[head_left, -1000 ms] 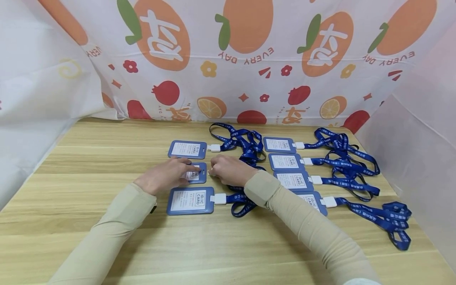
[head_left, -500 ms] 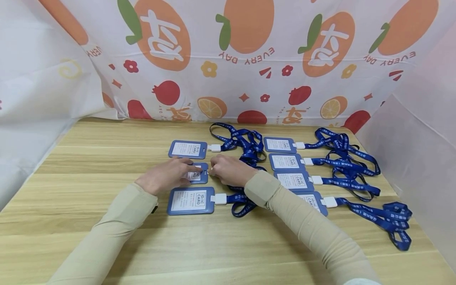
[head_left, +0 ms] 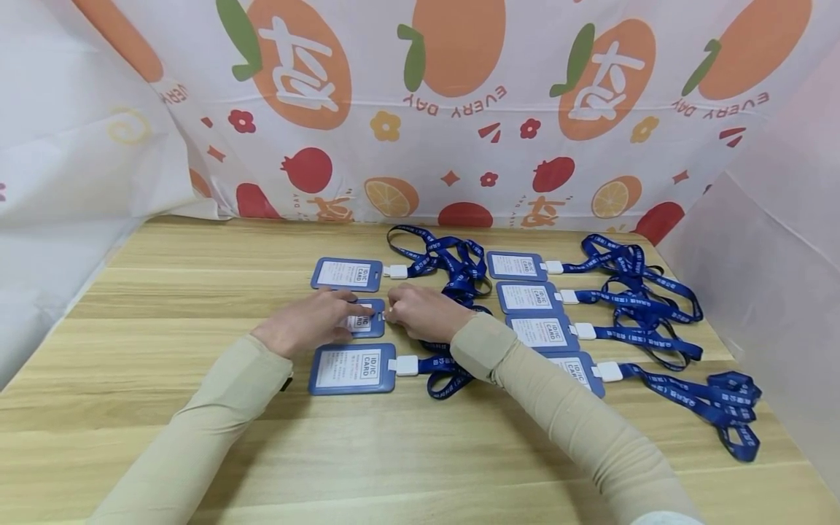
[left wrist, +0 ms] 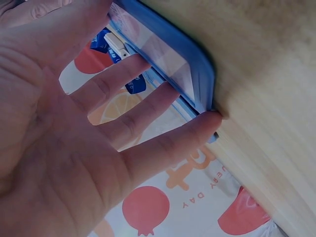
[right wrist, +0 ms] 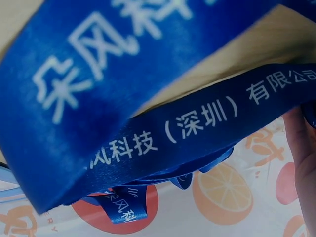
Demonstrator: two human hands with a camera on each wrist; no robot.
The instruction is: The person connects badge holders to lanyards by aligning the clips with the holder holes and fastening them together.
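A blue ID card holder (head_left: 362, 325) lies flat in the middle of the left column in the head view. My left hand (head_left: 306, 321) rests over its left part, thumb and index finger touching it. In the left wrist view, extended fingers (left wrist: 163, 143) meet the edge of the holder (left wrist: 163, 47). At its slotted end, my right hand (head_left: 426, 312) has bent fingers pinching a small white clip (head_left: 386, 316), mostly hidden by the fingertips. The clip's blue lanyard (right wrist: 197, 123) loops close before the right wrist camera, showing white printed characters.
Card holders with lanyards attached lie above (head_left: 346, 274) and below (head_left: 352, 370) the worked one. To the right, a column of several more holders (head_left: 516, 266) has its blue lanyards (head_left: 656, 334) bunched. A fruit-print cloth (head_left: 420, 160) hangs behind the wooden table (head_left: 367, 459).
The card holder under my left hand has shifted slightly right, its slotted end now closer to my right fingertips. Both hands stay nearly in place.
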